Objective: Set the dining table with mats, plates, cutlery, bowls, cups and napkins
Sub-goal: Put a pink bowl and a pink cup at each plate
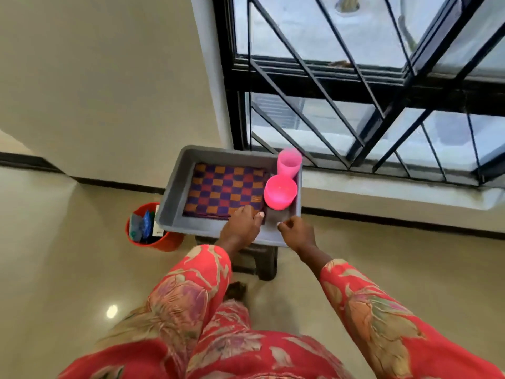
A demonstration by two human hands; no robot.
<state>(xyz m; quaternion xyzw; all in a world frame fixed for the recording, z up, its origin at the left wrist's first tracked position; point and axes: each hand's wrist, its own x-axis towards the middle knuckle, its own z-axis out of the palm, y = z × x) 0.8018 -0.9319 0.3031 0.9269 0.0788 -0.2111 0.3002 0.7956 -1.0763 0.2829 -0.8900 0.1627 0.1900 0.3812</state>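
Glossy beige floor tiles surround a grey tray [175, 206] that sits on a dark stool [259, 262] beside a barred window [369, 86]. Inside the tray lies a folded checkered mat [222, 191] (orange and purple squares), filling the left and middle portion. At the tray's right end stand a pink bowl [280, 192] and, behind it, a pink cup [289, 162], the two touching or nearly so.

Left hand [241, 224]: reaches over the near rim, fingers extended onto the mat's near right corner, thumb alongside; whether the corner is pinched cannot be determined. Right hand [296, 233]: hovers at the tray's near right corner, fingers loosely curled, holding nothing visible.

Red floral sleeves cover both arms. An orange bucket [161, 242] stands on the floor, left of the tray.
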